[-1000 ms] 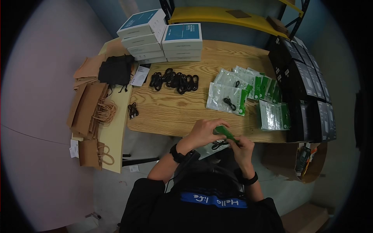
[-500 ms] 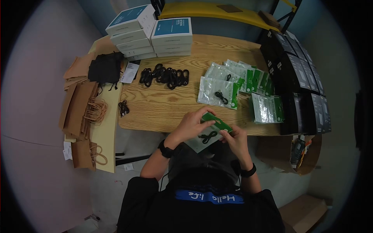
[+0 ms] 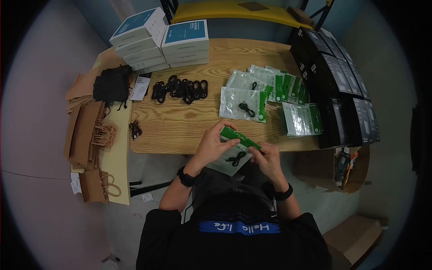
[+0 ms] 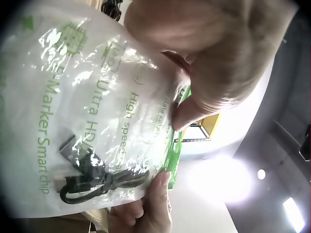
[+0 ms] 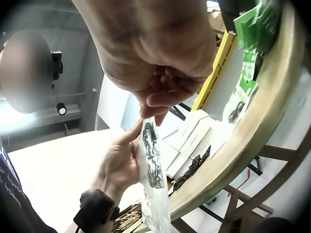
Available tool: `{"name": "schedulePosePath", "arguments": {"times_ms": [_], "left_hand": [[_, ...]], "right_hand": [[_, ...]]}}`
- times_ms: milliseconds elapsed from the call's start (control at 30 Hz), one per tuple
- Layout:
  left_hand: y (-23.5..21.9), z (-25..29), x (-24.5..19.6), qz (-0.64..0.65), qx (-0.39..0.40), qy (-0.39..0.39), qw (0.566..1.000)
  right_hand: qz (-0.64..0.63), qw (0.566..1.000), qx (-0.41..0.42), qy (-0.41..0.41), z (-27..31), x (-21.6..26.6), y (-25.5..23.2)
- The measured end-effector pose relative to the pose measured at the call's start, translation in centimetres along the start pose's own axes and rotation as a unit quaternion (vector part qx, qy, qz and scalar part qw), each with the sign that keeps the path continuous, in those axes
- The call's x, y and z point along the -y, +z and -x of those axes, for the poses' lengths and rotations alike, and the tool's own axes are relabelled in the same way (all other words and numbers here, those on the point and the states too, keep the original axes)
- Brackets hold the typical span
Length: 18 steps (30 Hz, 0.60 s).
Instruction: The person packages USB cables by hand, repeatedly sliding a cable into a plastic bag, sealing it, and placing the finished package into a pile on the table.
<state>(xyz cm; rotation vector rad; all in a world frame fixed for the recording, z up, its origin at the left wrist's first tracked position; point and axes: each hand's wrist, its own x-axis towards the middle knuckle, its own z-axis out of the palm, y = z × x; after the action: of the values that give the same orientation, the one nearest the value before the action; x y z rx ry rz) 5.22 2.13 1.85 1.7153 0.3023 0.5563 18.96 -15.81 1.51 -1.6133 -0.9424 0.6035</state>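
Note:
A clear plastic zip bag (image 4: 97,97) with a green top strip hangs between my hands, in front of the table's near edge. Inside lies a short black cable (image 4: 107,182), looped and tied, with its plugs showing. At one end of the green strip my left hand (image 3: 210,146) pinches the bag between thumb and fingers. My right hand (image 3: 268,162) pinches the strip's other end. From the side, in the right wrist view, the bag looks thin, with the cable (image 5: 153,155) inside it. Green print covers the bag's face in the left wrist view.
More green-topped bags (image 3: 243,103) lie at the table's right, beside stacked black boxes (image 3: 337,76). Coiled black cables (image 3: 180,88) and one smaller cable (image 3: 135,129) are on the left half. White boxes (image 3: 184,42) stand at the back; brown paper bags (image 3: 83,132) lie far left.
The green strip has turned from edge-on to showing its face, and the cable in the bag has come into fuller view. Both hands keep their pinch. The head view has shifted slightly.

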Motion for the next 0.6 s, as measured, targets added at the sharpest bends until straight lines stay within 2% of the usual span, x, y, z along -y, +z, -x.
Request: {"name": "schedulePosePath", "arguments": {"times_ms": [67, 100, 167, 200, 267, 333, 400, 467, 500, 533, 567, 600], "left_hand": [[0.1, 0.1, 0.4, 0.107, -0.024, -0.016, 0.994], [-0.1, 0.2, 0.0, 0.107, -0.021, -0.015, 0.994], [-0.8, 0.4, -1.1, -0.01, 0.021, -0.032, 0.999], [-0.8, 0.5, -1.7, -0.011, 0.023, -0.031, 0.999], [-0.8, 0.6, -2.6, -0.066, 0.091, -0.084, 0.99], [-0.9, 0.4, -2.1, -0.064, 0.091, -0.077, 0.991], [-2.1, 0.7, -1.5, -0.077, 0.068, -0.076, 0.992], [-2.3, 0.5, -0.8, -0.139, 0.019, 0.004, 0.99], [-3.0, 0.5, -1.0, -0.142, 0.016, 0.005, 0.99], [-4.0, 0.5, -1.5, -0.136, -0.053, -0.014, 0.989], [-4.9, 0.6, -1.7, -0.128, -0.12, -0.032, 0.984], [-6.0, 0.8, -1.3, -0.126, -0.125, -0.051, 0.983]], "right_hand": [[0.001, 1.0, -0.003, -0.009, 0.1, -0.2, 0.2], [0.001, 1.0, -0.006, -0.019, 0.0, -0.1, 0.2], [-0.02, 1.0, 0.015, -0.008, -0.2, 0.6, 0.0], [-0.041, 0.998, 0.039, 0.004, -0.5, 0.9, -0.1], [-0.016, 0.999, 0.042, -0.006, -1.1, 0.3, -0.3], [0.008, 0.998, 0.05, -0.022, -1.3, 0.1, -0.7], [0.072, 0.995, 0.017, -0.062, -1.7, 0.1, 0.1], [0.061, 0.996, 0.019, -0.058, -2.2, -0.4, 0.8], [-0.004, 1.0, -0.026, -0.003, -2.4, -0.6, 1.0], [-0.068, 0.993, -0.074, 0.054, -2.6, -0.8, 0.9], [-0.102, 0.987, -0.102, 0.07, -3.3, -1.1, 0.1], [-0.119, 0.981, -0.131, 0.079, -4.1, -1.8, -0.6]]}}
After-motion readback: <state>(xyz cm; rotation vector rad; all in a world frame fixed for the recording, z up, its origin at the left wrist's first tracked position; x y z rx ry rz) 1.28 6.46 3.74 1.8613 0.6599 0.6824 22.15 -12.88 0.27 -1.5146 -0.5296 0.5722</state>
